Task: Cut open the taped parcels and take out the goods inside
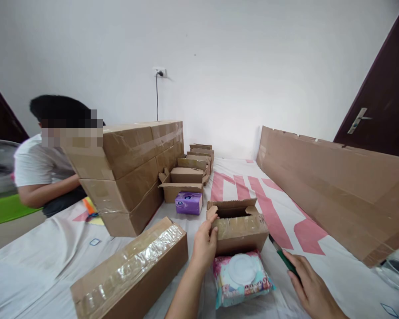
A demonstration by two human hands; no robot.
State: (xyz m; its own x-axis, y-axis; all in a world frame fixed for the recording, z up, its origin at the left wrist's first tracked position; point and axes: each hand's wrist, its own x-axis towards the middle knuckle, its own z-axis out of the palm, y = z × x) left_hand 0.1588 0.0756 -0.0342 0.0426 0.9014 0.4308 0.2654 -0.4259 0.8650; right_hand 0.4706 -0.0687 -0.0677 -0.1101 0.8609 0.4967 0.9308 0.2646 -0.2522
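Observation:
A small cardboard box (241, 235) with clear tape on top stands in front of me, its back flap raised. My left hand (204, 241) grips the box's left end, thumb against the near side. In my right hand (307, 281) is a green-handled knife (287, 262), its blade pointing up and left close to the box's right corner. Just on the near side of the box lies a pack of wet wipes (241, 277) with a white round lid. A purple tissue pack (189, 203) sits farther back, beside an opened cardboard box (182, 181).
A long taped box (133, 270) lies at front left. Behind it rises a wall of stacked boxes (136, 155), with a person (49, 164) seated beyond. More opened boxes (199, 153) line up toward the wall. A large cardboard panel (326, 186) stands along the right.

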